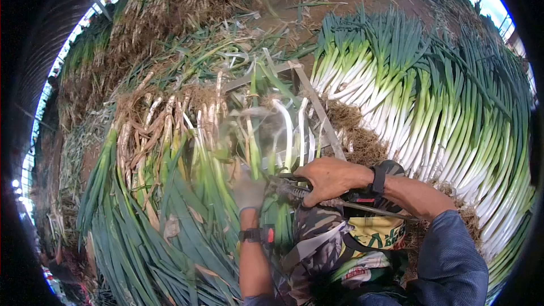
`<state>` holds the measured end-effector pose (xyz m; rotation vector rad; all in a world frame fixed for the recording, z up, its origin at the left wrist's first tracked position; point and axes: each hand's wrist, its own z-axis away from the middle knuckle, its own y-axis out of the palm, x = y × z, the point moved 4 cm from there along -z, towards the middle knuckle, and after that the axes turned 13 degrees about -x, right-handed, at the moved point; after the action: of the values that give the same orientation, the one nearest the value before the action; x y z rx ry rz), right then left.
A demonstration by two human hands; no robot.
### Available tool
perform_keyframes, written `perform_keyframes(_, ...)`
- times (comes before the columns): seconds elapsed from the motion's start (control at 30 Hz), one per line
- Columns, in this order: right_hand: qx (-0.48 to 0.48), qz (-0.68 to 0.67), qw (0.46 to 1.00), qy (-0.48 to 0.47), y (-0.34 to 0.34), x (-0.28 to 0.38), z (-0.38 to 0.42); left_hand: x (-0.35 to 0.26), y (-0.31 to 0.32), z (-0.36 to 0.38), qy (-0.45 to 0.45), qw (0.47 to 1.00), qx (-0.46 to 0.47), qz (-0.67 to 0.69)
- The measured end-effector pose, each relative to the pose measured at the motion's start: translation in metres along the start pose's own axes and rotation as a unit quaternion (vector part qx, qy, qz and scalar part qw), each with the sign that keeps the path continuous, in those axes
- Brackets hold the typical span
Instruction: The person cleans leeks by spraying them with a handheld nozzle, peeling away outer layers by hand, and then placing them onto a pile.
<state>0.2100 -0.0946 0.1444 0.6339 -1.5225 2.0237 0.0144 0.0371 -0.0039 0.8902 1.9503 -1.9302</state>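
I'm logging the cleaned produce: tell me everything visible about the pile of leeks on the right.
The pile of leeks lies in neat, tight rows, white stalks pointing toward the middle and green leaves fanning outward. They look clean and trimmed. Brown root scraps lie against the white ends. The right hand is close by but apart.

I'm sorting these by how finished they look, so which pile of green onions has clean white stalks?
The pile on the right: its stalks are bare and white, neatly stacked. The left pile has brown, husky stalks with dried skins.
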Motion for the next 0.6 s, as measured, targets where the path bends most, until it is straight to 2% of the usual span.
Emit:
perform_keyframes(0.17, -0.058, 0.048, 0.997, 0.019, -0.001, -0.009, -0.009, -0.012, 0.001, 0.001, 0.028, 0.999, -0.005, 0.018)
perform_keyframes(0.27, -0.036, -0.016, 0.999, 0.017, -0.002, 0.003, -0.001, -0.013, -0.001, 0.01, 0.048, 0.996, -0.068, 0.019)
perform_keyframes(0.37, -0.003, -0.026, 0.999, -0.019, 0.001, 0.01, 0.004, -0.001, 0.005, 0.01, 0.061, 0.995, -0.078, 0.0)
perform_keyframes(0.5, -0.058, 0.057, 0.997, 0.017, 0.004, 0.0, -0.01, -0.006, 0.001, 0.012, 0.074, 0.992, -0.098, -0.017)
perform_keyframes(0.6, -0.063, -0.01, 0.998, -0.015, 0.01, 0.006, -0.007, -0.007, -0.003, 0.015, 0.068, 0.994, -0.085, -0.022)
